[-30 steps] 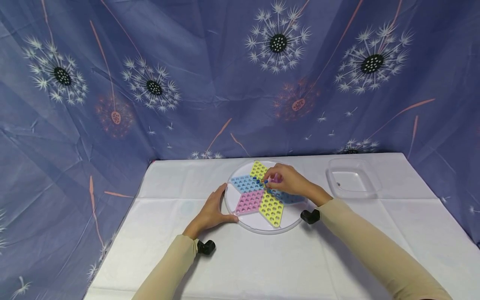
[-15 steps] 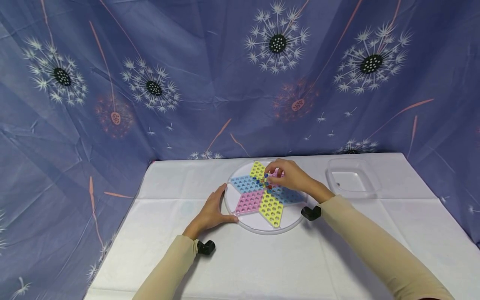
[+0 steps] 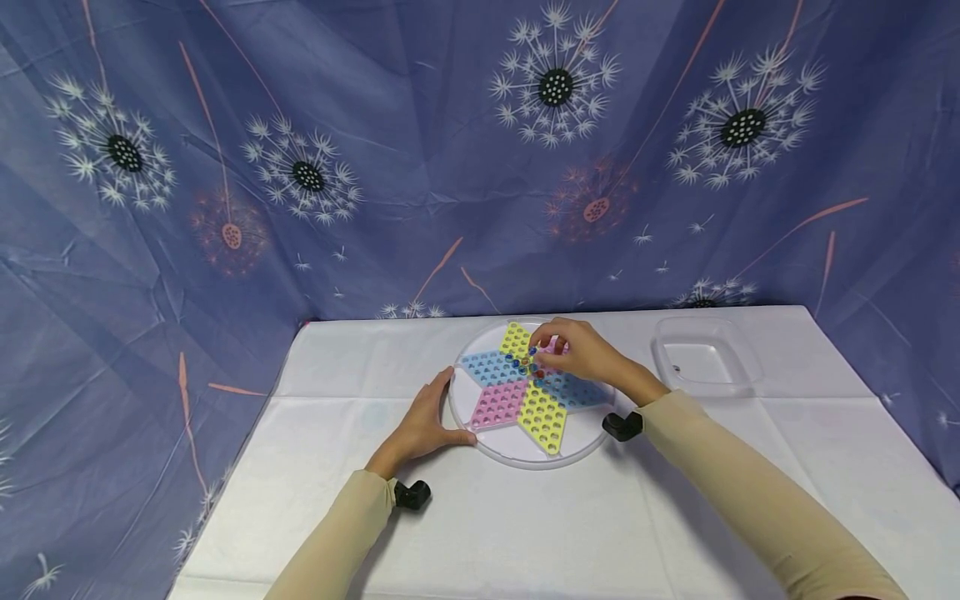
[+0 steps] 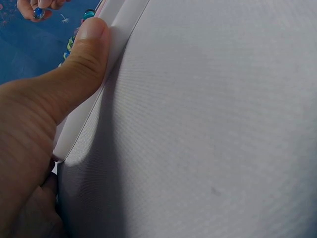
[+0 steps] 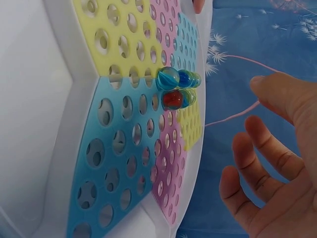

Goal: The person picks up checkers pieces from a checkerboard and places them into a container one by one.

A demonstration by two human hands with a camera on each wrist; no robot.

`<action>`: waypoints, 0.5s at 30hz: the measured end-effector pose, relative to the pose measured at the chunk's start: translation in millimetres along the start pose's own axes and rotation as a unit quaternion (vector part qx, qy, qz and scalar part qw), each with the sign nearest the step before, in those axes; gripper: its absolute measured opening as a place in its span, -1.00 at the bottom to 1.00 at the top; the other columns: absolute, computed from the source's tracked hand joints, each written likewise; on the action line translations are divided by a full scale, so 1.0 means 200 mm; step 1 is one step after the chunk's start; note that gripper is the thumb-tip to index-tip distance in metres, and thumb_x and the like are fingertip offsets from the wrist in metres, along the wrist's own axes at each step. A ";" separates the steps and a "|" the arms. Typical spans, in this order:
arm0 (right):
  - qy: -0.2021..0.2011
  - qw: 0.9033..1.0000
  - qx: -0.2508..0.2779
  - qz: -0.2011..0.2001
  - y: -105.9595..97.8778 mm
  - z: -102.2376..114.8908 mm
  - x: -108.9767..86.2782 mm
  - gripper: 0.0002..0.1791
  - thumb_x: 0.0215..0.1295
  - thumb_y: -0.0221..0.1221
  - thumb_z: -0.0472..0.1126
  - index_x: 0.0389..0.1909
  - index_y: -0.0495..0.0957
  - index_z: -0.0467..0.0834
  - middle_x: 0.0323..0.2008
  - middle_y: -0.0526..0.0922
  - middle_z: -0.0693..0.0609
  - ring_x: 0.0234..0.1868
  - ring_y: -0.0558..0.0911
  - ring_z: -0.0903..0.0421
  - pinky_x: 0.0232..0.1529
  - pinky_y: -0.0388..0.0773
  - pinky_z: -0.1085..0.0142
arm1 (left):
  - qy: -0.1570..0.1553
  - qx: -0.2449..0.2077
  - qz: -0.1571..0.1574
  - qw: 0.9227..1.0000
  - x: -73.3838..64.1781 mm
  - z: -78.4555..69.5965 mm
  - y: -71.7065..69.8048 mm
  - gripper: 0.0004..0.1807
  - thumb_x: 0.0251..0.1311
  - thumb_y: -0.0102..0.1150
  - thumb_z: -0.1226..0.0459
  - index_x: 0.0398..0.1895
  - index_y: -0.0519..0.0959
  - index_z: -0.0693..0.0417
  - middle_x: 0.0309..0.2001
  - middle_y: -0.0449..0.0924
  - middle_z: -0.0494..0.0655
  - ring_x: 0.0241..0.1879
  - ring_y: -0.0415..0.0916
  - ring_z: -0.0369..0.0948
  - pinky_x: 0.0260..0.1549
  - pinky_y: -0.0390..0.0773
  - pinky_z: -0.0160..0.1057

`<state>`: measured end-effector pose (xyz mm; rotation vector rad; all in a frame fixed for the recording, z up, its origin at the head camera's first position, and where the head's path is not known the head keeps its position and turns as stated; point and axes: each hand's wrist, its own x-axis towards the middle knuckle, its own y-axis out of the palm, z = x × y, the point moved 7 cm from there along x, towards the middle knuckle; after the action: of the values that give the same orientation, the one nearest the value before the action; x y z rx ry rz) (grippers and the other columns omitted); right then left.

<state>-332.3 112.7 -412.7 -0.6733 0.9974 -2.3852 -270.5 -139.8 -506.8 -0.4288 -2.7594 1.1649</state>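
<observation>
A round Chinese checkers board (image 3: 540, 460) with a yellow, pink and blue star of holes lies on the white-covered table. My left hand (image 3: 425, 423) rests at the board's left rim, thumb and fingers spread along it; the thumb (image 4: 89, 54) presses the rim in the left wrist view. Over the board's far half, my right hand (image 3: 581, 350) pinches a blue marble (image 4: 38, 13) at its fingertips. Several marbles sit around the star's centre, among them a red marble (image 5: 173, 99) and a light blue marble (image 5: 167, 78).
A clear plastic box (image 3: 705, 387) stands right of the board, with one small dark marble (image 3: 677, 368) inside. White cloth (image 3: 562, 533) covers the table. Behind it hangs a blue curtain (image 3: 420, 167) with a dandelion print.
My right hand has shifted slightly up and right from the star's centre, and a red marble now shows below its fingers. The left hand and the board stay in place.
</observation>
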 end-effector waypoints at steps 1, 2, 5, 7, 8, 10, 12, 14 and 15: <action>0.001 1.000 -0.001 0.000 0.00 0.00 0.00 -0.77 0.20 0.35 -0.22 -0.11 0.65 -0.02 -0.29 0.61 0.07 -0.38 0.58 0.09 -0.36 0.55 0.24 | 0.004 -0.001 -0.001 1.000 0.00 0.00 0.00 0.42 -0.36 0.61 -0.15 0.57 -0.08 -0.03 0.52 0.03 -0.03 0.39 0.11 -0.03 0.33 0.20 -0.01; 0.001 1.000 -0.001 0.001 0.00 0.00 0.00 -0.77 0.21 0.35 -0.22 -0.10 0.65 -0.02 -0.28 0.61 0.07 -0.38 0.58 0.09 -0.36 0.55 0.24 | 0.005 -0.001 -0.001 1.000 0.00 0.00 0.00 0.42 -0.36 0.61 -0.15 0.57 -0.08 -0.02 0.52 0.03 -0.03 0.40 0.10 -0.03 0.34 0.20 -0.01; 0.000 1.000 -0.003 0.001 0.00 0.00 0.00 -0.77 0.21 0.35 -0.22 -0.10 0.65 -0.03 -0.29 0.61 0.06 -0.39 0.58 0.09 -0.37 0.55 0.24 | 0.006 -0.001 -0.001 1.000 0.00 0.00 0.00 0.42 -0.36 0.60 -0.15 0.57 -0.08 -0.02 0.52 0.02 -0.04 0.41 0.09 -0.04 0.34 0.18 -0.03; 0.000 1.000 -0.004 0.001 -0.01 0.00 0.00 -0.77 0.21 0.34 -0.22 -0.10 0.65 -0.05 -0.29 0.62 0.06 -0.39 0.57 0.09 -0.37 0.56 0.25 | 0.004 -0.001 0.000 1.000 0.00 0.00 0.00 0.43 -0.37 0.61 -0.15 0.57 -0.09 -0.03 0.52 0.01 -0.06 0.41 0.09 -0.05 0.35 0.18 -0.05; 0.000 1.000 -0.004 0.001 -0.01 0.00 0.00 -0.77 0.21 0.34 -0.22 -0.10 0.65 -0.05 -0.29 0.62 0.06 -0.39 0.57 0.08 -0.37 0.56 0.25 | 0.002 0.000 0.001 1.000 0.00 0.00 0.00 0.43 -0.37 0.61 -0.16 0.58 -0.09 -0.04 0.53 0.00 -0.07 0.41 0.08 -0.07 0.36 0.17 -0.07; 0.002 1.000 -0.005 0.001 -0.01 -0.01 0.00 -0.77 0.21 0.34 -0.22 -0.10 0.66 -0.06 -0.29 0.62 0.06 -0.39 0.57 0.08 -0.36 0.56 0.25 | 0.004 -0.001 -0.001 1.000 0.00 0.00 0.00 0.43 -0.37 0.61 -0.15 0.57 -0.08 -0.03 0.52 0.01 -0.07 0.41 0.09 -0.07 0.36 0.17 -0.07; 0.006 1.000 -0.004 0.001 -0.02 -0.01 0.00 -0.77 0.21 0.35 -0.22 -0.10 0.66 -0.06 -0.29 0.62 0.06 -0.39 0.57 0.09 -0.36 0.57 0.26 | 0.007 -0.002 -0.004 1.000 0.00 0.00 0.00 0.43 -0.38 0.62 -0.15 0.57 -0.07 -0.02 0.52 0.02 -0.07 0.41 0.09 -0.06 0.36 0.16 -0.05; 0.010 1.000 -0.004 0.001 -0.02 -0.01 0.00 -0.77 0.21 0.35 -0.23 -0.10 0.66 -0.06 -0.29 0.61 0.06 -0.39 0.57 0.09 -0.35 0.57 0.26 | 0.008 -0.002 -0.004 1.000 0.00 -0.01 0.00 0.43 -0.38 0.62 -0.15 0.57 -0.07 -0.01 0.52 0.02 -0.07 0.42 0.08 -0.05 0.36 0.16 -0.04; 0.011 1.000 -0.003 0.001 -0.02 -0.01 0.00 -0.77 0.20 0.35 -0.23 -0.10 0.66 -0.07 -0.29 0.62 0.06 -0.38 0.57 0.09 -0.35 0.57 0.25 | 0.007 -0.002 -0.004 1.000 0.00 -0.01 0.00 0.43 -0.38 0.62 -0.15 0.57 -0.07 -0.01 0.52 0.01 -0.07 0.42 0.07 -0.05 0.36 0.16 -0.04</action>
<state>-334.6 115.8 -410.4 -0.6488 1.0156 -2.3934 -270.2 -139.5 -505.7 -0.4232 -2.7487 1.1512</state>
